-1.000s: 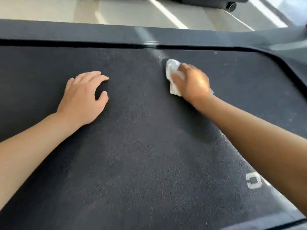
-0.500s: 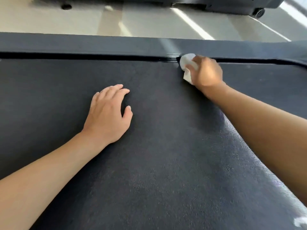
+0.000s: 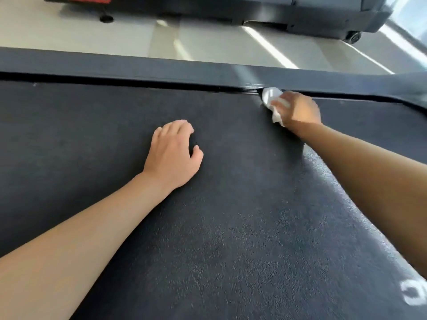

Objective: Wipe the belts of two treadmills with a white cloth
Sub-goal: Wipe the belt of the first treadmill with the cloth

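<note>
A dark, textured treadmill belt (image 3: 208,227) fills most of the head view. My right hand (image 3: 298,110) grips a crumpled white cloth (image 3: 271,98) and presses it on the belt's far edge, right at the gap beside the side rail (image 3: 138,68). Most of the cloth is hidden under the fingers. My left hand (image 3: 172,153) rests palm down on the middle of the belt, fingers slightly bent, holding nothing.
Beyond the rail lies a pale floor (image 3: 115,40) with bright light streaks. A second grey treadmill (image 3: 312,17) with a small wheel stands at the top of the view. White lettering (image 3: 413,294) marks the belt at the lower right.
My right hand has pushed the cloth away from me, from mid-belt to the far edge by the rail. The left hand has stayed resting on the belt while the view shifted.
</note>
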